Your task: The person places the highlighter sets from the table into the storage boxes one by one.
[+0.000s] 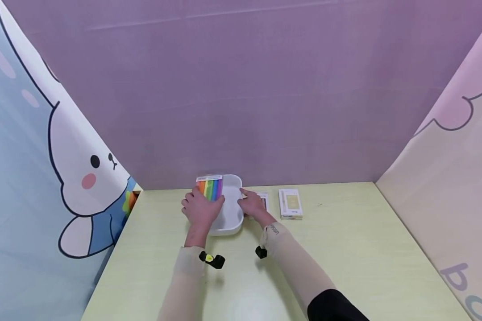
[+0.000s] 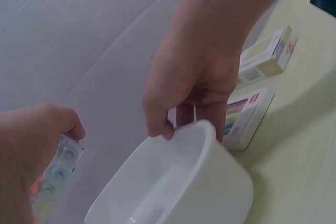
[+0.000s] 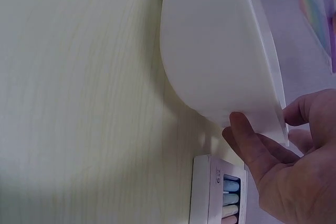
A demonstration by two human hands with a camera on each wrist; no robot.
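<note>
My left hand grips a clear flat pack of rainbow-coloured pens above the left side of a white plastic bin. In the left wrist view, round ends show through the pack. My right hand pinches the rim of the bin at its right side, with the thumb inside and fingers outside. The right wrist view shows those fingertips against the outer wall of the bin. The part of the bin under the pack and left hand is hidden.
Just right of the bin lies a white windowed box of pastel pens, partly behind the right hand. Farther right is another white box with a yellow panel. A purple cloth wall rises behind the table.
</note>
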